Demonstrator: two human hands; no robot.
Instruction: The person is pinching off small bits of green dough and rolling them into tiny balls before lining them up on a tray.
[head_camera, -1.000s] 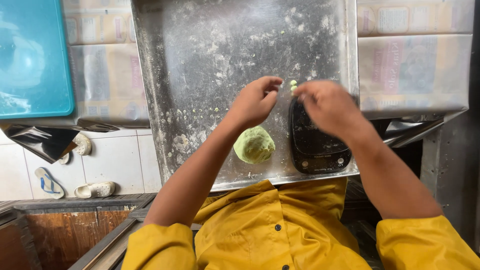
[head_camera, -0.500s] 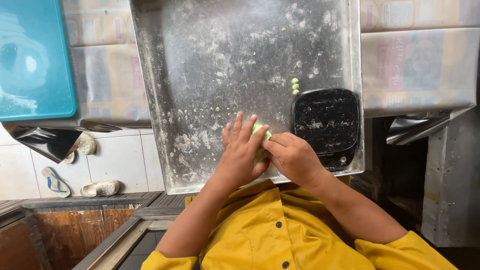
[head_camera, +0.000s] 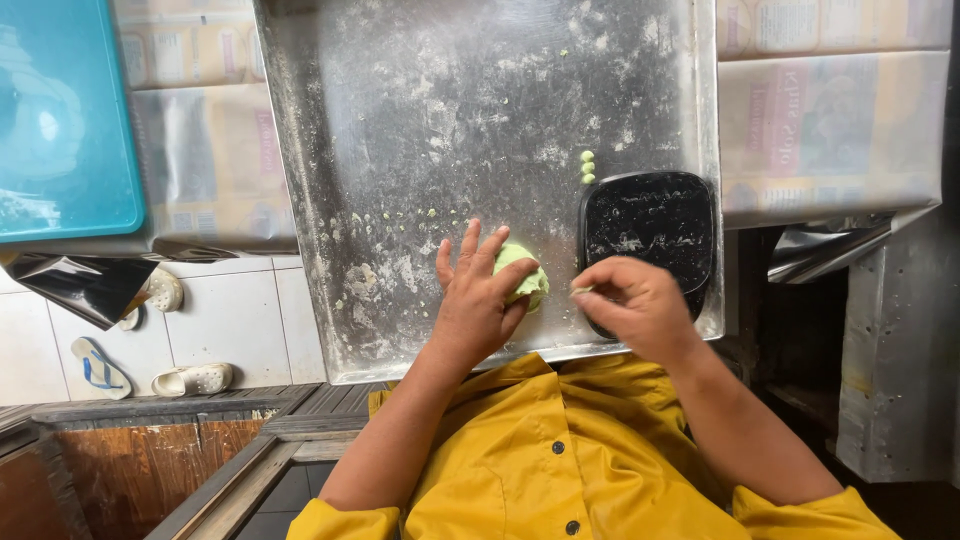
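Observation:
A lump of pale green dough (head_camera: 527, 276) lies near the front edge of a floured metal tray (head_camera: 400, 130). My left hand (head_camera: 478, 296) rests on the lump, fingers spread over it. My right hand (head_camera: 633, 302) hovers just to the right, over the near edge of a black scale (head_camera: 655, 228), with thumb and fingers pinched on a tiny bit of green dough. Three small green dough balls (head_camera: 587, 167) sit in a row just beyond the scale.
A turquoise lid or tray (head_camera: 55, 120) lies at far left on a paper-covered surface (head_camera: 215, 150). Sandals (head_camera: 190, 378) lie on the white tiled floor below left. A metal stand (head_camera: 895, 350) is at right. I wear a yellow buttoned shirt.
Both hands came down from the small dough balls to the big lump. The right hand has now drawn away to the right with a pinched-off bit, while the left stays on the lump.

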